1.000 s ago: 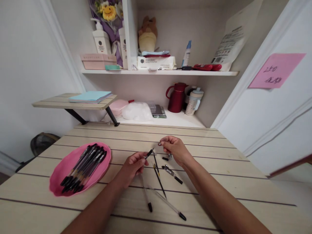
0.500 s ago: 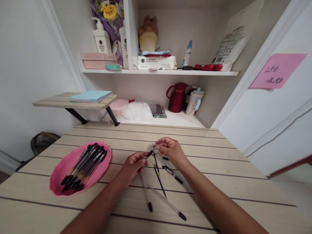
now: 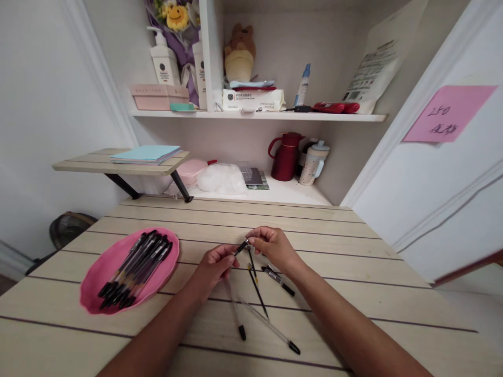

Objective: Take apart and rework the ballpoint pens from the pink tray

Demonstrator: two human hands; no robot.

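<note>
My left hand (image 3: 214, 263) pinches a black pen piece (image 3: 241, 247) that points up and to the right. My right hand (image 3: 271, 246) is closed in a pinch at the tip of that piece, with a small part between its fingers that I cannot make out. Both hands hover just above the wooden table (image 3: 353, 293). Under them lie loose pen parts: a thin refill (image 3: 257, 290), a clear barrel with a black cap (image 3: 271, 329), another barrel (image 3: 236, 314) and a short black pen section (image 3: 279, 280). A pink plate (image 3: 98, 272) at the left holds several black pens (image 3: 135, 269).
A raised wooden shelf (image 3: 118, 166) with blue paper stands at the back left. Behind the table an alcove holds a red jug (image 3: 285, 156), a white cup (image 3: 313, 163), a pink box and a plastic bag. A pink note (image 3: 448, 114) is stuck on the right wall.
My right hand moved left and slightly down until its pinched fingers met the tip of the pen piece in my left hand. My left hand stayed put.
</note>
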